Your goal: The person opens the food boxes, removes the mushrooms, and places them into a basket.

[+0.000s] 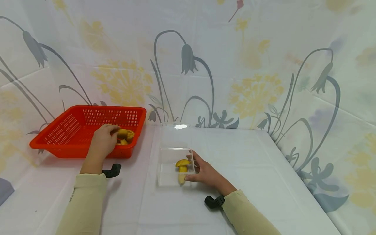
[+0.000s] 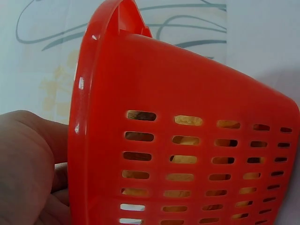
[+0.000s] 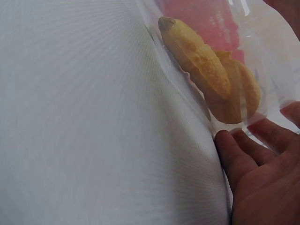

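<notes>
My left hand (image 1: 104, 140) reaches over the front rim of a red plastic basket (image 1: 67, 150), its fingertips pinching a yellow-brown mushroom (image 1: 122, 133). More mushrooms lie beneath it in the basket's right end. In the left wrist view the basket's slotted wall (image 2: 178, 84) hides the fingertips. My right hand (image 1: 204, 169) holds the right side of a clear plastic box (image 1: 167, 179), thumb at the front and fingers behind. Inside that box lies a yellow mushroom (image 1: 182, 169), its cap toward the back; the right wrist view shows it through the wall, close to the fingertips (image 3: 222, 137).
The box's clear lid (image 1: 175, 135) stands open toward the back. A white cloth (image 1: 249, 163) covers the table, and a flower-printed curtain (image 1: 129, 49) hangs behind. At the left edge is a grey object (image 1: 5, 191). Both wrists wear black camera mounts (image 1: 215, 202).
</notes>
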The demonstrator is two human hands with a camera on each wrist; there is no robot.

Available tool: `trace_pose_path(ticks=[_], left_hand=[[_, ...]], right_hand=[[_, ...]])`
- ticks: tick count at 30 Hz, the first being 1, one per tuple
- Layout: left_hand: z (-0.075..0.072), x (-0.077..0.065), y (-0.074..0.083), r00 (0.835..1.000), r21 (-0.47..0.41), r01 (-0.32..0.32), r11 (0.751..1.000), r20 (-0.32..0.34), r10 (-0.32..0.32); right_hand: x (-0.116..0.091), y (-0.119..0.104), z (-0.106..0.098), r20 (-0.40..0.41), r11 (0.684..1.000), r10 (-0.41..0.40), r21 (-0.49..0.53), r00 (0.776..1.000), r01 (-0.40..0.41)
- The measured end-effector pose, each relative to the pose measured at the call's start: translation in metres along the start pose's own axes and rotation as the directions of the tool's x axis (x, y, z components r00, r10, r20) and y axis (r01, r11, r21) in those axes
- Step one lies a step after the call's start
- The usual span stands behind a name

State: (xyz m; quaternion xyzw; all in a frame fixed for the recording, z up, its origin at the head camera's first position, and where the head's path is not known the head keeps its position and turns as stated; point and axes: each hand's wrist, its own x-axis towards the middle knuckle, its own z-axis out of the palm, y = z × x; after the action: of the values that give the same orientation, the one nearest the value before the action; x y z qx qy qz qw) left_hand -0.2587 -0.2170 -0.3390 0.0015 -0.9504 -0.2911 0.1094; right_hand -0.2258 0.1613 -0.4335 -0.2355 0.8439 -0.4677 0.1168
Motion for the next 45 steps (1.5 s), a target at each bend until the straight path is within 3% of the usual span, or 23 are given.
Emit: trace_pose_path(ticks=[10,38,45], left_hand=[[0.002,0.003,-0.001,0.997,0.02,0.036,0.999,0.061,-0.038],[0.008,-0.006,0.039,0.991,-0.014,-0.092,0.996,0.099,0.093],[0.014,-0.007,0.048,0.981,-0.028,-0.164,0.986,0.103,0.166]], right_hand=[[0.001,0.001,0.0,0.003,1.0,0.006,0.002,1.0,-0.006],[0.002,0.003,0.0,-0.003,0.999,0.041,0.007,0.999,-0.041],[0.003,0.004,0.0,-0.003,0.999,0.032,0.008,0.999,-0.032]])
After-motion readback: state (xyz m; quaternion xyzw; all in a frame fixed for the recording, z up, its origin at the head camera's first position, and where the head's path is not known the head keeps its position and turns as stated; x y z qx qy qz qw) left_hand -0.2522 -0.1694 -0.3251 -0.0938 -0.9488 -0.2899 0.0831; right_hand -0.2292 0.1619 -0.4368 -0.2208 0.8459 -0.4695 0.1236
